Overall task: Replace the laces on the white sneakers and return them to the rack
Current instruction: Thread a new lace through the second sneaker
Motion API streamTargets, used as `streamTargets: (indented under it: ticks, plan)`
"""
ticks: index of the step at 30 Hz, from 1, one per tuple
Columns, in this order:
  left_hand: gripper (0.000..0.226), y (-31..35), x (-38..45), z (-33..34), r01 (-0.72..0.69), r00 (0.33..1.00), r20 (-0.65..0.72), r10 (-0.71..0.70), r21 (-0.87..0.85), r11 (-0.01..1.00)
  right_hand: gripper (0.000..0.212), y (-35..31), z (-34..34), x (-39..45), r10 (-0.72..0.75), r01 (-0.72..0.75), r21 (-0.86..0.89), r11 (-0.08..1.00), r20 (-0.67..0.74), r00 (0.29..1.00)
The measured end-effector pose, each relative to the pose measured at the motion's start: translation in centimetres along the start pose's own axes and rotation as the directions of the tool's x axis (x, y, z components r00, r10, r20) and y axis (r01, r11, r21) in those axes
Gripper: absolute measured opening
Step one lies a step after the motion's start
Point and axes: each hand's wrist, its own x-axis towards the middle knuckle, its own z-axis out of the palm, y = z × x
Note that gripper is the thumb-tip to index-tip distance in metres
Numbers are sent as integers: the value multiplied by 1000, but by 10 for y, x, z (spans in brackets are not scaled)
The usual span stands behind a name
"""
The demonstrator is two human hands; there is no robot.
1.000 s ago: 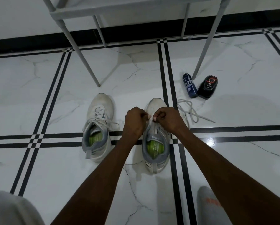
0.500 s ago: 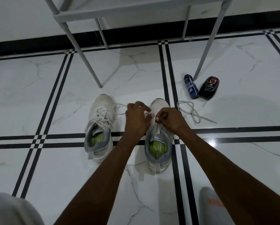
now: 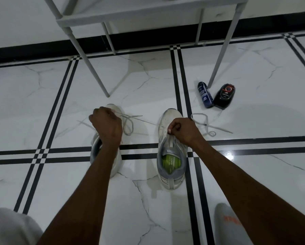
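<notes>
Two white sneakers with grey collars and green insoles stand toes-away on the marble floor. The right sneaker (image 3: 171,156) has a white lace (image 3: 141,121) drawn taut out to the left from its eyelets. My left hand (image 3: 106,125) grips that lace above the left sneaker (image 3: 112,161), which my forearm largely hides. My right hand (image 3: 181,130) pinches the lace at the right sneaker's eyelets. A loose lace (image 3: 205,123) lies on the floor to the right of that shoe.
A white rack (image 3: 130,16) on thin grey legs stands just behind the shoes. A blue spray can (image 3: 204,94) and a black shoe-polish bottle (image 3: 224,96) lie beside its right front leg. My knees are at the bottom corners.
My left hand has swung left from the right sneaker to above the left one, pulling the lace out long. My right hand stayed at the eyelets.
</notes>
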Motion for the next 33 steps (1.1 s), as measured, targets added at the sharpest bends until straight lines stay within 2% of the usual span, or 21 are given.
streamTargets:
  ticks: [3,5,7,9,11,14,16,18,20,22,25,27,33]
  plan:
    - [25,6,-16,10,-129,986,100,134,-54,990,3,-5,-3,0,12,-12,-13,1000,12,1000]
    - [29,18,-30,18,-217,963,129,238,-160,963,4,-9,-7,-1,11,-10,-16,1000,25,1000]
    - [26,34,-46,24,-329,900,190,392,-293,898,5,-17,-15,-4,26,-26,-2,1000,29,999]
    - [28,50,-59,29,-391,825,261,501,-378,839,19,-23,-28,-4,62,-63,40,997,28,998]
    - [31,59,-65,35,-362,812,310,495,-397,843,26,-27,-42,-2,90,-91,15,996,44,995]
    - [25,61,-66,40,-255,818,387,425,-418,872,19,-23,-50,-1,104,-97,-75,993,101,989]
    - [21,60,-69,43,-223,763,501,408,-389,894,15,-17,-44,-5,102,-87,-121,989,126,987]
    - [23,59,-77,48,-250,700,576,421,-355,901,16,-8,-34,-11,84,-73,-125,989,86,993]
    - [20,58,-81,49,-246,710,565,421,-361,899,15,0,-26,-14,60,-58,-92,994,25,998]
    - [15,59,-81,50,-212,739,553,384,-350,912,18,1,-25,-20,59,-58,-38,998,21,998]
    - [18,56,-80,49,-185,749,557,359,-344,921,33,0,-24,-24,59,-62,36,997,67,996]
    - [21,56,-83,45,-183,739,562,372,-363,913,39,-2,-23,-24,60,-63,26,998,100,993]
    - [35,50,-83,45,-132,723,591,358,-391,911,44,-5,-26,-19,65,-66,1,998,168,984]
